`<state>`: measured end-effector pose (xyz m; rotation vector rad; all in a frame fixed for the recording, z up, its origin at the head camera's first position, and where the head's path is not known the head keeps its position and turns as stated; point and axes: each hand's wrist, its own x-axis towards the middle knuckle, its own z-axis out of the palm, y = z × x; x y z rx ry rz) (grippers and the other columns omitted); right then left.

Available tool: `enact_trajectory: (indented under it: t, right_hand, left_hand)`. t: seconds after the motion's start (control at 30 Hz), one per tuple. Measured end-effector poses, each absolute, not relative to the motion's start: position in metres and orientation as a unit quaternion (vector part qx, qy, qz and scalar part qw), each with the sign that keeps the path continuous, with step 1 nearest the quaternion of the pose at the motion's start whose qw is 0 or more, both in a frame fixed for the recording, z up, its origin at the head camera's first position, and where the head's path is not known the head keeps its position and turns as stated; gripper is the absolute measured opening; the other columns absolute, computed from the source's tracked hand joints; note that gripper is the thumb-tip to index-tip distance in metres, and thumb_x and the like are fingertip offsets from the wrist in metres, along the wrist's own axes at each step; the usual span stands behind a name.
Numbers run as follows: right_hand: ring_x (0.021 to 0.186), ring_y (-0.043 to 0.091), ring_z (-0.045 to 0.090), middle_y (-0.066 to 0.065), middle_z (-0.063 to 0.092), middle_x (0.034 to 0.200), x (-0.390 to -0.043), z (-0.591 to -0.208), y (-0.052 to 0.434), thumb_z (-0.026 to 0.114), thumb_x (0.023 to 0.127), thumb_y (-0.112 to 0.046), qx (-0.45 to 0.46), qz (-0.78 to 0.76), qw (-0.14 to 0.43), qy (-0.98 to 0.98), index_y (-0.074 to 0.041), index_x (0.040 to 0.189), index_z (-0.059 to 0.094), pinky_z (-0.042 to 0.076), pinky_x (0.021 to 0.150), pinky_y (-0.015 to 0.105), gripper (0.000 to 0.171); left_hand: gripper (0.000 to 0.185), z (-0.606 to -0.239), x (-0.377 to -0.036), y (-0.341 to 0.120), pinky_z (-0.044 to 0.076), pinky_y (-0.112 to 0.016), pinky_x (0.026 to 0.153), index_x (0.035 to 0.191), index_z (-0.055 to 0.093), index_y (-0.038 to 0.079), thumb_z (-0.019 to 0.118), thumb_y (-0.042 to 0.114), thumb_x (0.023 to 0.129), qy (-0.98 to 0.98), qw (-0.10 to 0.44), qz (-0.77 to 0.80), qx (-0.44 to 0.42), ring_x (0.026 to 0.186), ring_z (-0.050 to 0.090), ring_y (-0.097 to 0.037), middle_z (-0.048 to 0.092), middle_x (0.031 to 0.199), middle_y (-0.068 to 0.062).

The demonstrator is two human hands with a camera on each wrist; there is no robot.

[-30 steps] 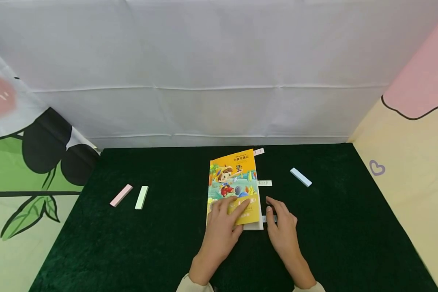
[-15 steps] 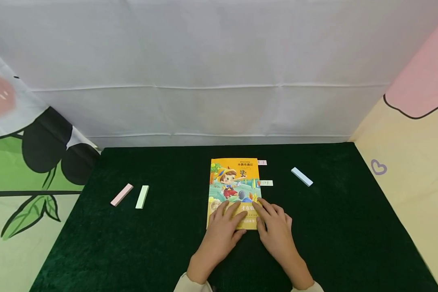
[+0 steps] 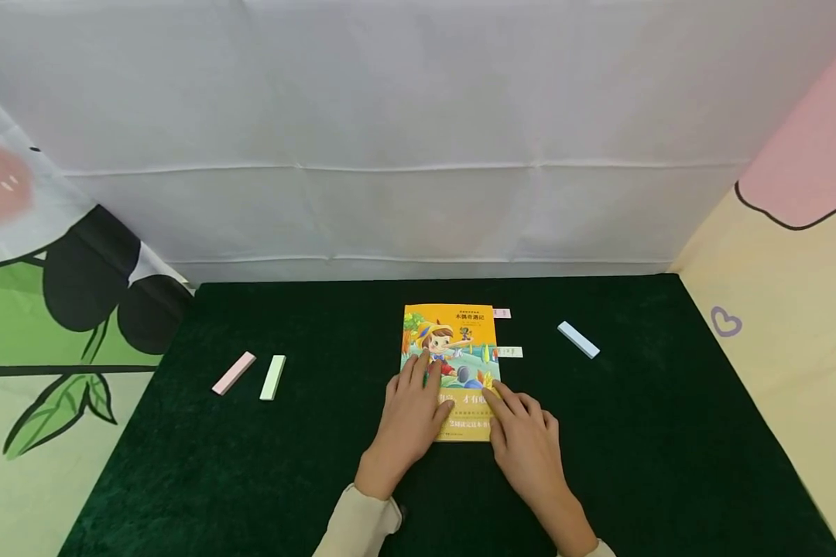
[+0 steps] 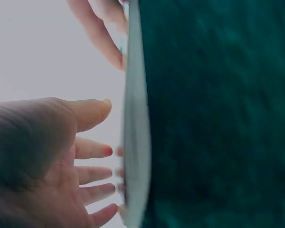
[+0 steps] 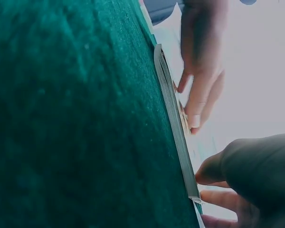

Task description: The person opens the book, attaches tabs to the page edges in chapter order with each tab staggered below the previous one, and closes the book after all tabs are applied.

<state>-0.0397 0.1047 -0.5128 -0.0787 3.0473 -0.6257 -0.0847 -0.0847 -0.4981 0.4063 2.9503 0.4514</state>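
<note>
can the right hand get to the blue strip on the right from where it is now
Probably yes. The right hand rests flat on the book, and the blue strip lies apart on bare green cloth to its right, with nothing between them.

Glossy paper cover on the book (image 3: pixel 450 348), matt napped velvety cloth over the table (image 3: pixel 641 433)

White cloth wall (image 3: pixel 418 131) — dark green tabletop (image 3: pixel 634 433).

I note a yellow picture-book (image 3: pixel 450 340) with cartoon cover, dark green cloth (image 3: pixel 320 464), and pink (image 3: pixel 233 373), pale green (image 3: pixel 272 377) and light blue (image 3: pixel 578 340) strips.
</note>
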Motion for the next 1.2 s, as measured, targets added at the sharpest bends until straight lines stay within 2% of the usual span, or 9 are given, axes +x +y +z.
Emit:
enact_trajectory:
  t: [0.2,0.7,1.03,1.2]
  right_hand:
    - [0.138,0.035,0.045,0.002,0.047,0.163,-0.038,-0.514,0.104,0.061,0.104,-0.025,-0.024,-0.200,0.011,0.979,-0.025,0.151,0.057,0.034,0.111,0.065,0.047]
    - [0.138,0.038,0.041,0.004,0.046,0.164,-0.038,-0.510,0.109,0.061,0.103,-0.018,-0.033,-0.258,0.022,0.965,-0.023,0.148,0.059,0.021,0.115,0.067,0.046]
    - [0.135,0.034,0.045,0.006,0.052,0.159,-0.030,-0.509,0.119,0.062,0.101,-0.013,-0.032,-0.287,0.002,0.957,-0.018,0.141,0.065,0.027,0.111,0.063,0.040]
    - [0.136,0.032,0.047,0.004,0.053,0.157,-0.027,-0.507,0.123,0.063,0.101,-0.011,-0.033,-0.301,-0.009,0.953,-0.018,0.139,0.066,0.028,0.110,0.061,0.039]
  left_hand:
    - [0.069,-0.503,-0.085,-0.087,0.024,-0.055,0.129,0.164,0.032,0.013,0.053,0.047,0.107,0.978,0.095,0.130,0.136,0.163,0.017,-0.033,0.017,0.176,-0.009]
    - [0.067,-0.502,-0.083,-0.082,0.020,-0.053,0.131,0.165,0.031,0.016,0.051,0.046,0.108,0.977,0.116,0.135,0.121,0.164,0.013,-0.031,0.014,0.177,-0.007]
    - [0.066,-0.502,-0.080,-0.076,0.022,-0.055,0.130,0.162,0.039,0.016,0.058,0.045,0.105,0.974,0.083,0.174,0.117,0.163,0.018,-0.031,0.021,0.175,-0.006]
    - [0.058,-0.496,-0.073,-0.076,0.025,-0.062,0.127,0.157,0.047,0.017,0.060,0.039,0.105,0.972,0.067,0.194,0.111,0.161,0.022,-0.037,0.030,0.172,-0.008]
